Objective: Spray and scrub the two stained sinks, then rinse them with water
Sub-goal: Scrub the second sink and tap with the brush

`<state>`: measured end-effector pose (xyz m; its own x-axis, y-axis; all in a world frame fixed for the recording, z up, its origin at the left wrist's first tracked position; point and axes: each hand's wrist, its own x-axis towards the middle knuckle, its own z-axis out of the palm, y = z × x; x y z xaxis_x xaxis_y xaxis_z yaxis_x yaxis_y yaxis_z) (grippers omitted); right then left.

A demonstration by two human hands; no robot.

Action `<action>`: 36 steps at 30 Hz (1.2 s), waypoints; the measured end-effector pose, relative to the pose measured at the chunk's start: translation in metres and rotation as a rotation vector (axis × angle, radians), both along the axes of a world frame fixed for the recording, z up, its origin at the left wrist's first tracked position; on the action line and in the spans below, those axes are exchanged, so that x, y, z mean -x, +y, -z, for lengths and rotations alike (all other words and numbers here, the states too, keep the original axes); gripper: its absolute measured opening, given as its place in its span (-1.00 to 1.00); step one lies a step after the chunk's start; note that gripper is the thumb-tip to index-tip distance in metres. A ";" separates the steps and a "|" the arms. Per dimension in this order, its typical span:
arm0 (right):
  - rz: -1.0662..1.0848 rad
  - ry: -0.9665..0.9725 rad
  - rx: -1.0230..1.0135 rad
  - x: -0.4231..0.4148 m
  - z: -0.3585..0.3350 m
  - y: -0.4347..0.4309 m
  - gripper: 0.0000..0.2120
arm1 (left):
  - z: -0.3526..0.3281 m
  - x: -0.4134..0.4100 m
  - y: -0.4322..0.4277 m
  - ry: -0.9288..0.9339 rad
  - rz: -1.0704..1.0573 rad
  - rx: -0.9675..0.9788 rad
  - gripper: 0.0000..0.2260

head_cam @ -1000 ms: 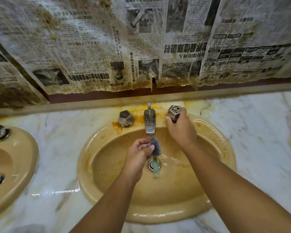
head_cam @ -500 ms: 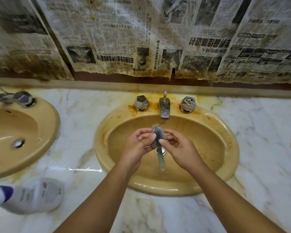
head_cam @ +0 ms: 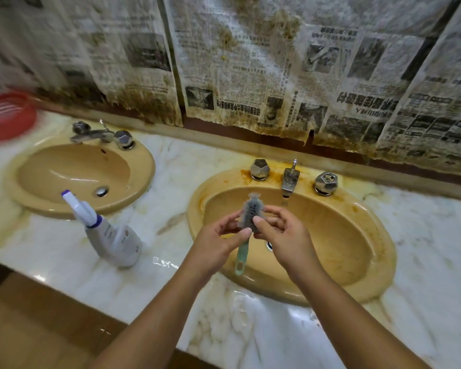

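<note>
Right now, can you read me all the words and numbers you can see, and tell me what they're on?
Nothing here reads clearly enough to quote.
On the newspaper sheets on the wall: the big headline has Chinese-looking characters that seem mirror-reversed, so I cannot read it for sure. The small print is too small and blurred.
On the spray bottle: the label marks are blurred and unreadable.
On the brush: no writing shows.

Head view, close, looking down over right sink.
</note>
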<state>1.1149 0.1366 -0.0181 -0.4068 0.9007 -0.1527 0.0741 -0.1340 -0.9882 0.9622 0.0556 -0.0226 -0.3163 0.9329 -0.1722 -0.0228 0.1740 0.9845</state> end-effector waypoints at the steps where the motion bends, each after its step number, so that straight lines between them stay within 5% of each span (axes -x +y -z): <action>1: -0.026 0.013 0.015 0.000 -0.003 -0.005 -0.70 | -0.004 -0.002 -0.008 0.021 -0.025 -0.007 -0.59; 13: -0.232 0.131 0.147 0.015 -0.002 -0.076 -0.52 | -0.021 -0.008 -0.109 0.156 -0.323 -0.003 -0.82; 22: -0.362 0.138 0.130 0.050 0.006 -0.117 -0.59 | -0.015 0.013 -0.157 0.259 -0.436 0.052 -0.81; 36: -0.208 0.022 0.308 0.127 0.058 -0.129 -0.70 | 0.032 0.097 -0.161 0.178 -0.364 0.210 -0.75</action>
